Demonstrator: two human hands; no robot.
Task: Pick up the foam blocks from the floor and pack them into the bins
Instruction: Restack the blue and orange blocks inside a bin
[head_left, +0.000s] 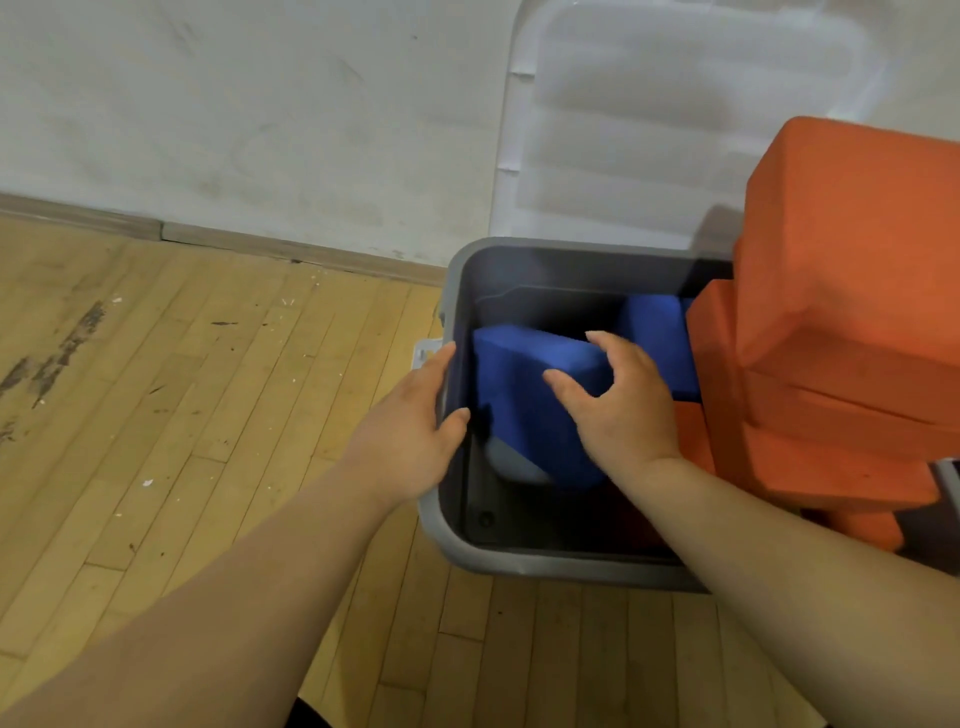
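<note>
Down on the plank floor (208, 415), hard against the white wall (260, 104), looked into a grey bin (519, 565) with its clear lid (675, 130) propped upright behind it. Held the bin's left wall with the left hand (410, 431): thumb hooked over the rim and inside, fingers (439, 369) lying fairly straight and close together along the outside, so pinching the wall between them.

Had the right hand (623, 415) inside the bin, on a blue foam block (519, 405). Curled that hand's fingers (608, 345) over the block's upper right corner, with the thumb spread apart from them and laid on the near face, so clutching that corner. Saw the block tilted, upper end toward the bin's left wall, lower end down inside, resting on something pale grey (514, 467), too hidden to name.

Noted a second blue block (654, 332) farther back, toward the bin's rear wall, just beside the right hand. Found the right half of the bin filled with orange foam blocks (831, 312), stacked one on another and rising well above the rim. Glimpsed a dark red patch (639, 525) low in the bin under the right forearm; could not tell what.

Noticed dark scuff marks (67, 343) on the boards to the left, and a baseboard (260, 244) along the foot of the wall.
</note>
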